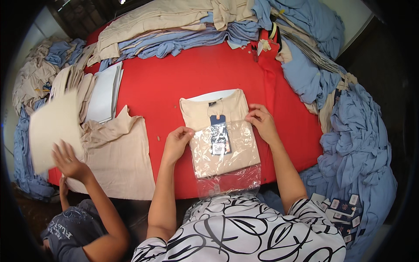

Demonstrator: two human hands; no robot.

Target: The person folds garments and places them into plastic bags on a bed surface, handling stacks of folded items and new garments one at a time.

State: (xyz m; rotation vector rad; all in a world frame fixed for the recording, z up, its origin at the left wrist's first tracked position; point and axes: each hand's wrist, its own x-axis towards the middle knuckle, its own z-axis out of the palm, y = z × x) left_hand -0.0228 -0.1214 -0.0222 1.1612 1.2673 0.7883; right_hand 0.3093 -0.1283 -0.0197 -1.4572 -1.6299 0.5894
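Observation:
A folded beige shirt point(190, 114) lies in front of me, its lower part inside a clear plastic bag point(227, 179). The bag's mouth crosses the shirt below the neckline, and its bottom end hangs toward my lap. My left hand point(178, 142) pinches the left edge of the bag's mouth. At the right edge, my right hand point(261, 121) pinches the same mouth between thumb and fingers. A dark blue hang tag point(218, 120) rests on the shirt front, partly under the plastic. Behind the neckline shows the curved rim of a white board point(214, 95).
To the left, a co-worker's hand point(70, 162) is at a folded beige piece point(54, 131), above a spread beige shirt point(120, 163). White sheets point(104, 94) lie beyond. Blue and beige garments point(174, 39) ring the red table point(152, 72). Hang tags point(345, 209) lie at lower right.

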